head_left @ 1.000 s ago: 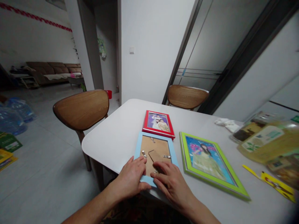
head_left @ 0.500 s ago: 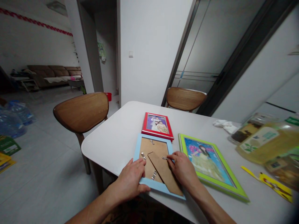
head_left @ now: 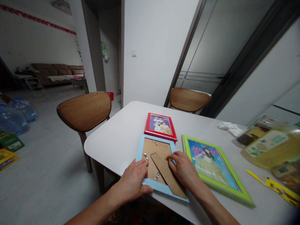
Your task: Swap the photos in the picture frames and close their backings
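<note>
Both hands at work on the back of a blue picture frame

The blue picture frame lies face down at the lower centre of the frame, near the edge of a white table. Its brown backing board faces up, and a brown stand leg slants across it toward the lower right.

The left hand has hold of the frame's lower left corner, bent fingers over the side rim and thumb at the bottom edge. The right hand is curled, thumb and forefinger drawn close together at the right metal clip; whether they pinch it or only press it, one cannot tell, as the fingertips partly cover it. Three more clips show: the top clip, the left clip beside the left hand's fingers, and the bottom clip.

Just above, at the centre, a red picture frame lies face up. A larger green picture frame, also face up, lies at the lower right, near the right forearm. Beyond it, toward the right edge, are a yellow object, a bottle of yellowish liquid and a crumpled white cloth.
</note>
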A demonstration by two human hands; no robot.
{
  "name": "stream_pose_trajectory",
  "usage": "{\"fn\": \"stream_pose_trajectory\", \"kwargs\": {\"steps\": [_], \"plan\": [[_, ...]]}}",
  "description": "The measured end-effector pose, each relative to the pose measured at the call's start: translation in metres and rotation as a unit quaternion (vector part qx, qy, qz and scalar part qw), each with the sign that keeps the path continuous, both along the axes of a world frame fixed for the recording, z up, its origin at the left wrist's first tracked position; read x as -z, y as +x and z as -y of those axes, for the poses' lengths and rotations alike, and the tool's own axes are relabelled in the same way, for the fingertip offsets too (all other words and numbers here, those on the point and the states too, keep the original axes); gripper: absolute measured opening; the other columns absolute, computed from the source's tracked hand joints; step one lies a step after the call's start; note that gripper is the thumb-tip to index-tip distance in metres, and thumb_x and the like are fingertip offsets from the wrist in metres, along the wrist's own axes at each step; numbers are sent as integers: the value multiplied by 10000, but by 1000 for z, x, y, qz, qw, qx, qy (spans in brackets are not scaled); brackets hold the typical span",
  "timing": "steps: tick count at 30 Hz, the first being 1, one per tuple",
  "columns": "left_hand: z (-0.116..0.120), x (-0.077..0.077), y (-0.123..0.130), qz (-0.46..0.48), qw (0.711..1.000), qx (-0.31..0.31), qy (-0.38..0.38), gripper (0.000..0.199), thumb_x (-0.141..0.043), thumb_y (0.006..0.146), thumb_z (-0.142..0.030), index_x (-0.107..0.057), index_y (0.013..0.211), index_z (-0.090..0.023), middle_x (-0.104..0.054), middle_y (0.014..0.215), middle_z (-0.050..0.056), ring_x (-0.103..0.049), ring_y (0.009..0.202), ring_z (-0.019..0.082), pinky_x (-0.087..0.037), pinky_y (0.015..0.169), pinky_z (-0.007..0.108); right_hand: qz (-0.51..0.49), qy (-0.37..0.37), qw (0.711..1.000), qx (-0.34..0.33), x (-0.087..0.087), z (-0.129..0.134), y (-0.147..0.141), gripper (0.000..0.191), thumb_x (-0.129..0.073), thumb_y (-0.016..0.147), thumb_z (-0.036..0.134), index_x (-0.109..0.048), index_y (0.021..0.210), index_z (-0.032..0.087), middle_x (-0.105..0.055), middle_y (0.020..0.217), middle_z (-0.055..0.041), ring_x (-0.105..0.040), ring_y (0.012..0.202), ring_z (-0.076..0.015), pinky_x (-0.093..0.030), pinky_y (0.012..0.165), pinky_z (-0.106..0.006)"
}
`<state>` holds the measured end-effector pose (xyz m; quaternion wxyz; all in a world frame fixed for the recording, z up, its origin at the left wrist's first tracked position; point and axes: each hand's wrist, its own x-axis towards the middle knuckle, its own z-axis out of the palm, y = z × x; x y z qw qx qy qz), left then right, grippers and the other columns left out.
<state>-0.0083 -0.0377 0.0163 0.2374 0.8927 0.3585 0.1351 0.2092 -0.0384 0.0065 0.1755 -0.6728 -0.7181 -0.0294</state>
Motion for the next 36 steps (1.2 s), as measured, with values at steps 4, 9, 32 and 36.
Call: {"fn": "stream_pose_trajectory", "kwargs": {"steps": [4, 9, 32, 36], "plan": [[1, 2, 0, 7, 1000, -4, 4, 328, -706, 585, -314, -514, 818, -186, -434, 1239, 84, -367, 1152, 210, -216, 976, 381, -34, 2, 998, -55, -5, -5, -34, 241, -409, 781, 236, -641, 832, 197, -573, 785, -51, -495, 763, -160, -367, 695, -272], [3, -1, 2, 12, 1000, -19, 15, 339, -719, 563, -305, -495, 788, -188, -552, 990, 18, -490, 961, 198, -297, 896, 334, -10, -4, 996, -89, -5, -23, -65, 247, -425, 784, 235, -654, 694, 210, -566, 686, -42, -483, 708, -147, -335, 628, -255], [2, 2, 0, 24, 999, -7, 22, 321, -702, 588, -328, -496, 784, -181, -540, 1064, 43, -485, 999, 209, -252, 944, 376, -54, -49, 988, 137, 2, -84, -26, 238, -462, 720, 355, -643, 724, 201, -654, 712, -66, -581, 681, -186, -340, 536, -249], [3, 0, 2, 24, 999, -8, 20, 313, -701, 586, -306, -495, 783, -175, -540, 1071, 52, -476, 1016, 211, -245, 952, 374, -61, -62, 982, 170, 4, -92, -26, 227, -478, 691, 357, -627, 684, 184, -643, 706, -80, -577, 693, -195, -348, 546, -255]]}}
